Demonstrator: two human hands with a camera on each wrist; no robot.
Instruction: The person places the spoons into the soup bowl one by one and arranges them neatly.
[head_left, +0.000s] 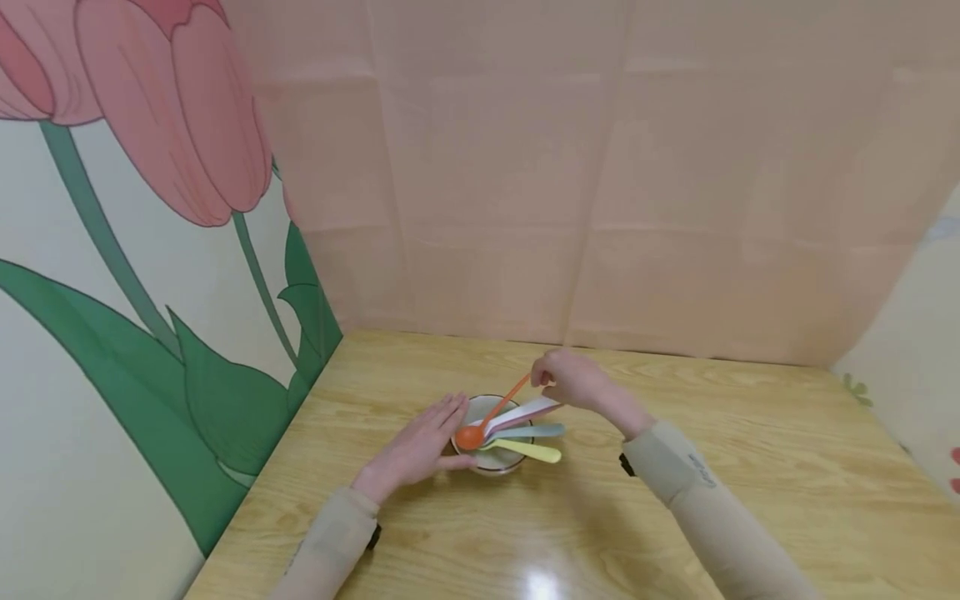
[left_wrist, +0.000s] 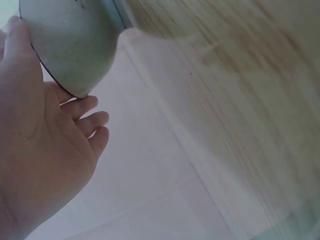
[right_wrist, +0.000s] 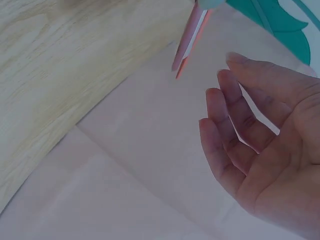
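Observation:
A round white bowl [head_left: 495, 472] with a dark rim stands on the table and holds several spoons. In it lie an orange spoon [head_left: 470, 437], a white spoon [head_left: 525, 409], a pink spoon handle [head_left: 546, 410], a blue spoon [head_left: 549, 431] and a yellow spoon [head_left: 538, 452], their handles over the right rim. My left hand [head_left: 416, 446] rests against the bowl's left side, fingers straight, thumb spread along the near side. Beside the orange and white handle ends is my right hand [head_left: 573, 382]. Its fingers bend loosely around nothing in the right wrist view, apart from the handles.
The wood-grain table [head_left: 750, 450] extends to both sides of the bowl. Behind it hangs a creased pink backdrop [head_left: 525, 208]. A panel with a painted tulip [head_left: 180, 100] stands along the left edge, and a pale panel [head_left: 915, 358] along the right.

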